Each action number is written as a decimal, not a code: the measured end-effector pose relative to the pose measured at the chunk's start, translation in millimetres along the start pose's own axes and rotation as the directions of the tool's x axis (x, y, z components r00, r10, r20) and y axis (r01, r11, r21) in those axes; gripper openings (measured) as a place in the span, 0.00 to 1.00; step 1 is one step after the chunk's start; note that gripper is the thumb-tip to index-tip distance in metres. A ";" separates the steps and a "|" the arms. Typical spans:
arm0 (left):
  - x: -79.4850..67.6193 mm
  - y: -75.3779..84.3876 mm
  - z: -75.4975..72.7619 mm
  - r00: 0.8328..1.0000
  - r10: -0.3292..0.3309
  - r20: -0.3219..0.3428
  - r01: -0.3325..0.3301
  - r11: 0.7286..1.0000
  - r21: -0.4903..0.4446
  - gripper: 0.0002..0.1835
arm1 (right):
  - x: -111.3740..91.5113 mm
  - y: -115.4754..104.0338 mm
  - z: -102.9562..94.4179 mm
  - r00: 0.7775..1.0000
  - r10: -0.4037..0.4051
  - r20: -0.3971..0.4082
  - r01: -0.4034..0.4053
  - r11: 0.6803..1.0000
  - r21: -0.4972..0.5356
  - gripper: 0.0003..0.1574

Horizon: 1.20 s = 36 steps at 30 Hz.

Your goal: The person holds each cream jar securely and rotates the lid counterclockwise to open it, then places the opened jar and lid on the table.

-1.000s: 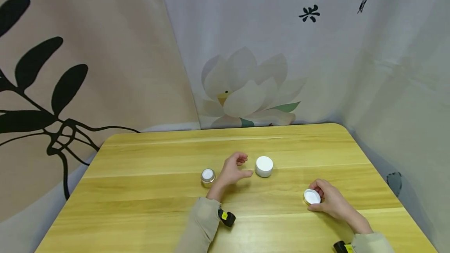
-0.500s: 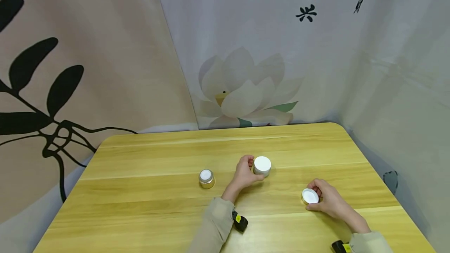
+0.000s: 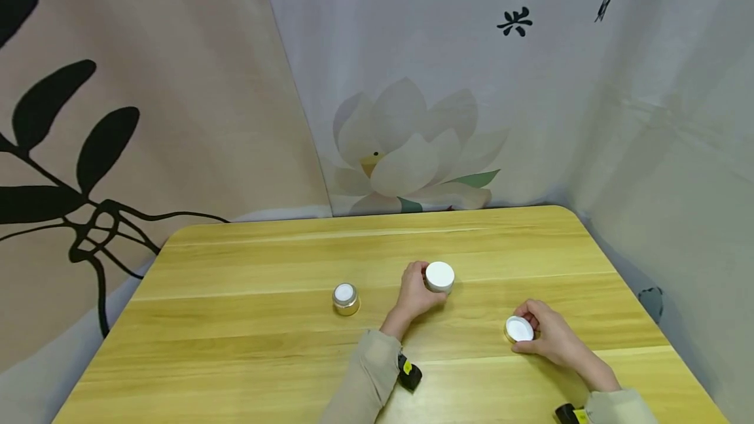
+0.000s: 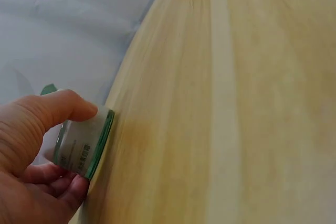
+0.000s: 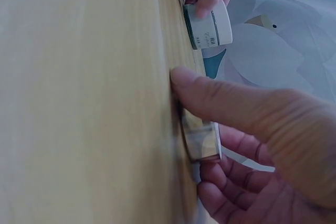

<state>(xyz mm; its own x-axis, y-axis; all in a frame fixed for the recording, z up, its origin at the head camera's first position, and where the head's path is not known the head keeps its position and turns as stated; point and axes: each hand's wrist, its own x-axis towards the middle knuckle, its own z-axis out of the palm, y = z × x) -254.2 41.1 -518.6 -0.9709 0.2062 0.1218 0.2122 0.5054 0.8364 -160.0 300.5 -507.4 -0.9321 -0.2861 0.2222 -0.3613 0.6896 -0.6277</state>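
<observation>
My left hand [image 3: 414, 293] grips a cream jar [image 3: 440, 277] with a white lid, standing upright on the table. Its pale side, with printed text and a green base [image 4: 98, 153], shows in the left wrist view, the thumb on one side and fingers on the other. Farther right, my right hand [image 3: 550, 337] pinches a low gold jar lid [image 3: 519, 329] at its edge, white face up. The right wrist view shows the lid's shiny gold side [image 5: 202, 142] between thumb and fingers, close over the wood. A gold jar [image 3: 345, 301] with a white top stands left of my left hand.
The wooden table [image 3: 235, 345] has rounded far corners. Behind it hangs a pale curtain [image 3: 436, 51] printed with a flower and dark leaves, reaching close to the far edge and the right side. Black wrist cameras [image 3: 409, 373] sit at both sleeves.
My left hand has moved right from beside the gold jar to the white-lidded cream jar and taken hold of it. My right hand keeps the lid in place.
</observation>
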 end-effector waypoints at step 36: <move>-1.6 9.1 -43.9 0.993 0.098 -0.071 -0.104 0.990 -0.096 0.30 | -1.0 -3.3 0.8 0.999 -0.037 -0.031 0.036 0.999 -0.033 0.33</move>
<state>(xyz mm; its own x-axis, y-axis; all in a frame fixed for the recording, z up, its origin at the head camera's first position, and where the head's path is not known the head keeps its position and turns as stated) -255.6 8.6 -487.8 -0.9509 0.1943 0.2407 0.3008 0.3983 0.8665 -157.9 297.9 -506.1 -0.9184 -0.2908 0.2682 -0.3953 0.7002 -0.5945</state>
